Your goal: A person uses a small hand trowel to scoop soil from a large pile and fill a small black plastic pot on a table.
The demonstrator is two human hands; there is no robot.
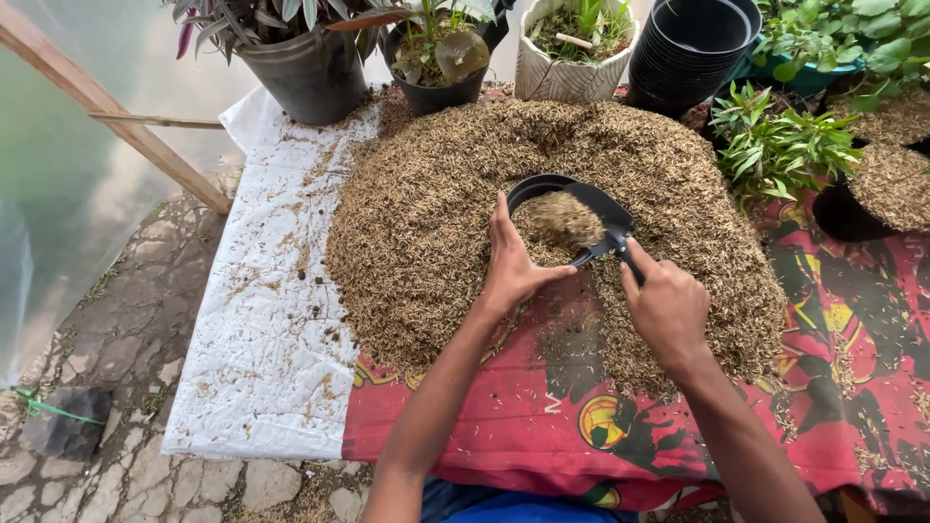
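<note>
Fingers of the right hand [666, 308] are clenched around the handle of a small black plastic scoop [601, 215], heaped with dry straw-coloured husk, at the frame's centre. The left hand [511, 261] grasps the near rim of a round black plastic pot [539, 185], sunk in the big mound of rice husk [426, 223] on the red patterned cloth [542, 426].
</note>
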